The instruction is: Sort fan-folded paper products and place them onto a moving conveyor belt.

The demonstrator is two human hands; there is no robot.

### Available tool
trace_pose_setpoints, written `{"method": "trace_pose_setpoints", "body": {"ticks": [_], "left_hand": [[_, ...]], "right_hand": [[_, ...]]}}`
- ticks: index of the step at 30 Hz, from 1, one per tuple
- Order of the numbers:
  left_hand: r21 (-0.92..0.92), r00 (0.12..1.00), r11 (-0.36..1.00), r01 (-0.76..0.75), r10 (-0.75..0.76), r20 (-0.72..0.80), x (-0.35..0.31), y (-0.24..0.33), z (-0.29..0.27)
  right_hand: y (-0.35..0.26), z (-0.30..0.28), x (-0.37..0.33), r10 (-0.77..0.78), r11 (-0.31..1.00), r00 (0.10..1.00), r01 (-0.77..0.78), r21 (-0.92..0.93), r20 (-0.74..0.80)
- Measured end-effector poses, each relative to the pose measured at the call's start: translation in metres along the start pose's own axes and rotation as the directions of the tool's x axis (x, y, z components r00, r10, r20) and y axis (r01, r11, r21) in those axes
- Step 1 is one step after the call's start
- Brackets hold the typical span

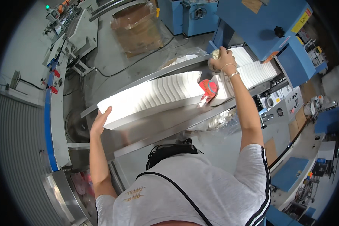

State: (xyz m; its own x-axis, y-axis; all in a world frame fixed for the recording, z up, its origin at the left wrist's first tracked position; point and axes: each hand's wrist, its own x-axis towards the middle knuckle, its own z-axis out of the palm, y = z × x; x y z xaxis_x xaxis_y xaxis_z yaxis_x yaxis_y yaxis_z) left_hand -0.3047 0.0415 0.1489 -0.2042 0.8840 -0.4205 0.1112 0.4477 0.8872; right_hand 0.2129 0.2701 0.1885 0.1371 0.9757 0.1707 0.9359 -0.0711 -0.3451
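Observation:
A long row of white folded tissues (150, 94) lies along a metal trough (147, 130). My left hand (99, 121) is at the row's left end, thumb along its side and palm against the end; its other fingers are mostly hidden. My right hand (226, 62), with a bracelet at the wrist, curls over a round pale object (216, 54) at the trough's far edge. Its exact kind is unclear. Below that hand, a red printed packet (208, 88) stands between the long row and another bunch of white tissues (258, 69), which continues right towards the blue machine.
The blue machine (263, 26) overhangs the trough's right end. Beyond the trough stands a cardboard box (137, 32) lined with clear plastic, and a cable (128, 69) crosses the floor. A blue-edged machine (52, 124) runs along the left. Crumpled plastic (218, 122) lies under the near rim.

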Motion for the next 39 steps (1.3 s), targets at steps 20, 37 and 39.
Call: {"method": "trace_pose_setpoints", "body": {"ticks": [20, 37, 39], "left_hand": [[-0.098, 0.999, 0.995, -0.011, 0.014, 0.031, -0.012, 0.000, -0.007], [-0.092, 0.998, 0.994, -0.060, 0.063, 0.024, -0.010, -0.023, -0.118], [0.062, 0.993, 0.991, -0.116, 0.115, 0.016, -0.004, -0.023, -0.103]], "right_hand": [[-0.086, 0.015, -0.134, -0.179, 0.970, 0.893, 0.230, -0.078, 0.413], [-0.122, 0.076, -0.146, -0.223, 0.488, 0.558, -0.646, 0.587, 0.800], [-0.147, 0.051, -0.169, -0.064, 0.613, 0.647, -0.575, 0.541, 0.760]]}}
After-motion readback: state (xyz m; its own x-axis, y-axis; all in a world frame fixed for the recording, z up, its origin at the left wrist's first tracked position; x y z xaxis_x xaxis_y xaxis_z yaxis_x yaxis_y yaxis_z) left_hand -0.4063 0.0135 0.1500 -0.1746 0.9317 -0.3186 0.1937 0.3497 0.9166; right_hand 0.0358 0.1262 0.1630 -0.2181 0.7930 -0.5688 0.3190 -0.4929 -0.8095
